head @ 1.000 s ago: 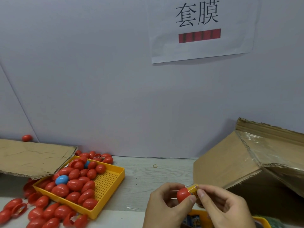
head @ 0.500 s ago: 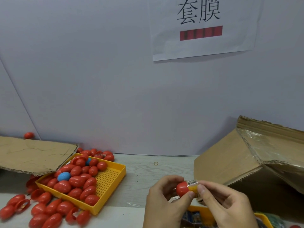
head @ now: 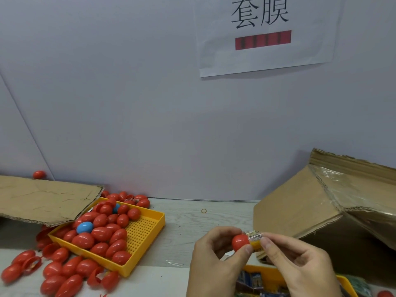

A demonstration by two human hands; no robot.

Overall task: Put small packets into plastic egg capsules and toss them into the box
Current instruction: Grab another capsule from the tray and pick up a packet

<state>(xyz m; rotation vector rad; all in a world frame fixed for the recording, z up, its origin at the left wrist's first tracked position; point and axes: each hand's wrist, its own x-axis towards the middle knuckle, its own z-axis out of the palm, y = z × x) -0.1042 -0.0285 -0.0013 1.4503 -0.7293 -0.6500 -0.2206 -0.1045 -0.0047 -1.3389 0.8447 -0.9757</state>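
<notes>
Our left hand [head: 216,258] pinches a red egg half [head: 240,242] while our right hand [head: 297,264] pinches a yellow packet [head: 255,240] against its opening. A cardboard box [head: 310,211] sits right, a yellow tray [head: 150,230] of eggs left on the desk [head: 188,224].

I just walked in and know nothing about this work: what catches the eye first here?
Near the bottom centre, the left hand holds a red egg capsule while the right hand pinches a small packet against it. At left, a yellow tray brims with red eggs and a blue egg.

A red egg capsule half [head: 240,242] meets a yellow packet [head: 255,241], beside the tilted cardboard box [head: 300,213].
</notes>
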